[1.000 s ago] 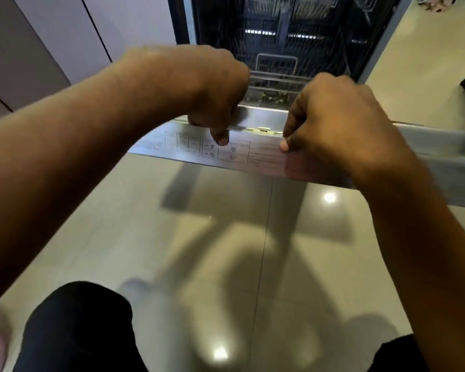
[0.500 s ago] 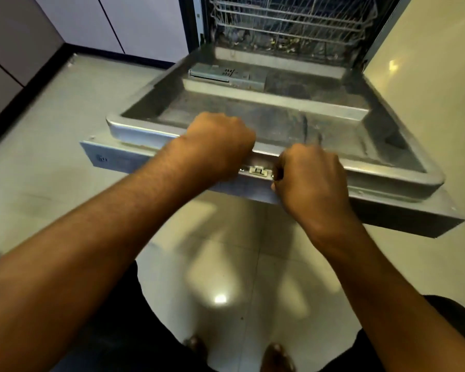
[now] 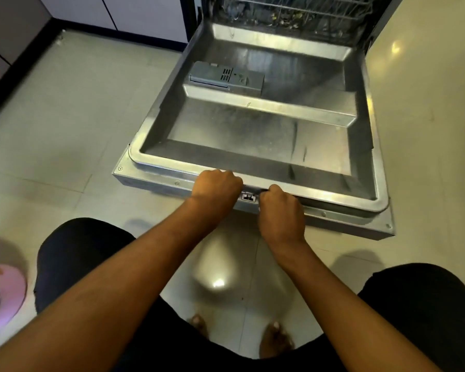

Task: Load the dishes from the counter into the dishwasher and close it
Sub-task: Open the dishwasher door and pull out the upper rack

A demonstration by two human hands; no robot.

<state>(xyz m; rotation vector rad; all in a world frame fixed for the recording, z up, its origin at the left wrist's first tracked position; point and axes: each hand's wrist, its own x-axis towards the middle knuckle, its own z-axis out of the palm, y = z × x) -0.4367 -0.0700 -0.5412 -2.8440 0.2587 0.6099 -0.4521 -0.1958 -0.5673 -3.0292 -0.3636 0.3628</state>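
The dishwasher door [image 3: 253, 135] lies folded down almost flat over the floor, its steel inner face up. My left hand [image 3: 215, 187] grips the door's front edge, fingers curled over the rim, just left of the latch [image 3: 249, 197]. My right hand [image 3: 278, 208] grips the same edge just right of the latch. A grey detergent dispenser [image 3: 226, 77] sits on the inner face. The lower wire rack [image 3: 293, 10] shows at the top inside the tub, holding dark items I cannot make out. No counter dishes are in view.
Glossy tiled floor [image 3: 65, 116] surrounds the door. White cabinet fronts [image 3: 134, 14] with a dark kickboard run along the top left. A pink round object [image 3: 7, 294] sits at the left edge. My bare feet [image 3: 275, 338] stand below the door's edge.
The door has swung down from nearly upright to almost flat, with both hands holding its top edge throughout. The inner face and dispenser are in full sight now.
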